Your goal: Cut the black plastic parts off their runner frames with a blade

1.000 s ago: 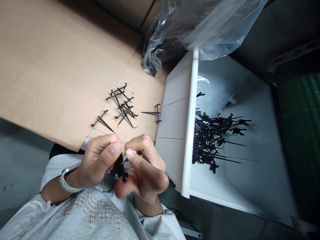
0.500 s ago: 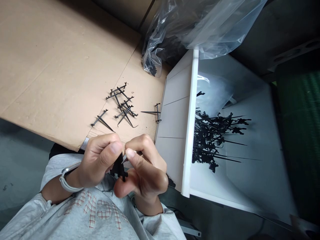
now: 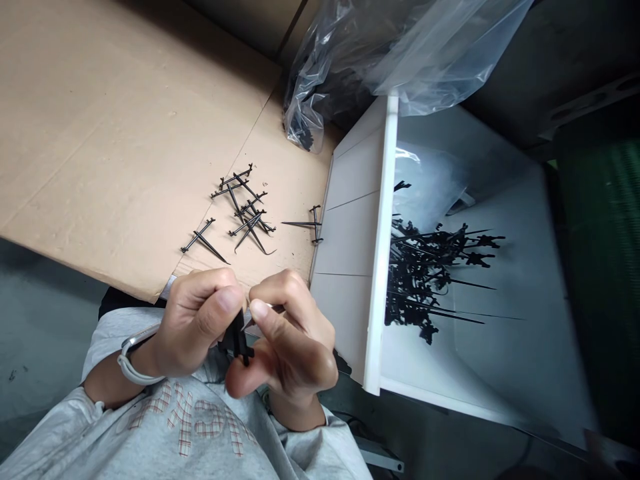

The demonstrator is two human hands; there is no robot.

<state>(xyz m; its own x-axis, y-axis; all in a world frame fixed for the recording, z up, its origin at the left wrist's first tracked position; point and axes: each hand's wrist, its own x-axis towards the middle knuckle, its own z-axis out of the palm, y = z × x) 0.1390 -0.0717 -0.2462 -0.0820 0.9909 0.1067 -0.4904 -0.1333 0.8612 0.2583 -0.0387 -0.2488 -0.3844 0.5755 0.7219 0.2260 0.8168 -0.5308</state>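
My left hand (image 3: pixel 193 330) and my right hand (image 3: pixel 290 340) meet close to my chest, both pinched on one small black plastic part (image 3: pixel 237 339) with a cross-shaped head. A thin metal blade or tool tip shows between my right thumb and finger. On the cardboard sheet (image 3: pixel 100 133) just beyond my hands lie several loose black spiked parts (image 3: pixel 245 213). One more spiked part (image 3: pixel 307 225) lies apart near the white tray.
A white tray (image 3: pixel 380 267) at right holds a heap of black parts (image 3: pixel 425 277). Clear plastic bags (image 3: pixel 390 47) lie at its far end, one holding black pieces. I wear a white wristband (image 3: pixel 131 367) and a grey shirt. Dark floor lies at left.
Hardly anything differs: my hands keep the same pinch on the black part and shift very slightly downward.
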